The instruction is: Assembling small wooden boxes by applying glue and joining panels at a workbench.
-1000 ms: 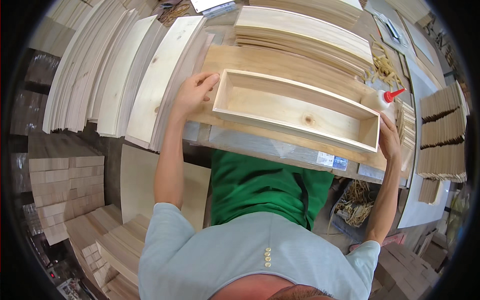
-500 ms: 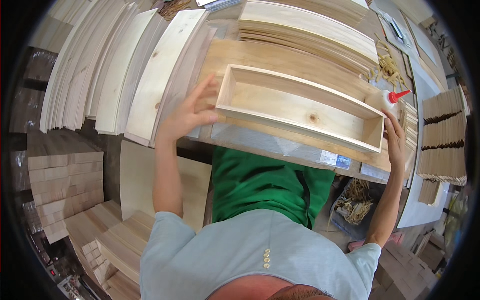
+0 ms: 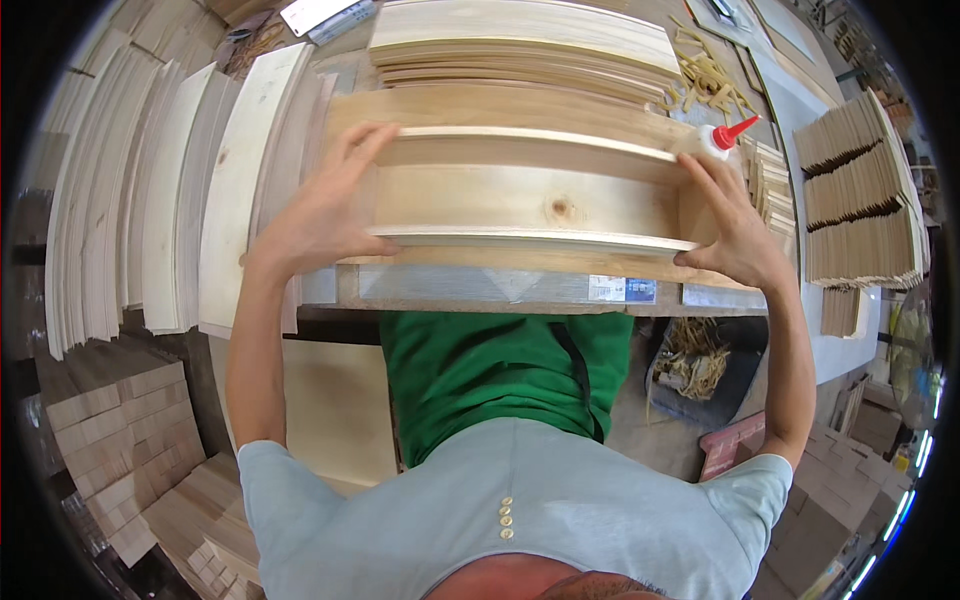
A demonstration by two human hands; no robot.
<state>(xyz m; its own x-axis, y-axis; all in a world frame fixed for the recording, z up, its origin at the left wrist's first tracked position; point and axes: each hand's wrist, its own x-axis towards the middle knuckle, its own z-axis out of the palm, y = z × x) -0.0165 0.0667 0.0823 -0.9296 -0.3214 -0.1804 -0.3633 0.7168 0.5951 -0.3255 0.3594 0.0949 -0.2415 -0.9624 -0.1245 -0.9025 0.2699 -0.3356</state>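
Note:
A long, shallow open box of pale wood (image 3: 540, 239) lies across the bench in front of me, with a knot in its floor. My left hand (image 3: 322, 207) spans its left end, thumb at the near corner and fingers at the far corner. At the opposite end my right hand (image 3: 738, 222) grips the box the same way, its fingertips on the far corner. Just beyond the right hand stands a white squeeze bottle (image 3: 712, 141) with a red pointed nozzle. Under the box is a flat wooden board (image 3: 450, 104). Both palms hide the box's end faces.
Stacked thin boards (image 3: 520, 32) lie behind the box. More long boards (image 3: 240, 160) lean in rows to the left. Bundled wood slats (image 3: 862, 200) stand at the right, near loose yellowish strips (image 3: 705, 75). A dark bin (image 3: 705, 370) of shavings sits below the bench edge.
My left hand, apart from the box before, has closed round its left end. The right hand has spread over both right corners. The box now lies straighter across the view.

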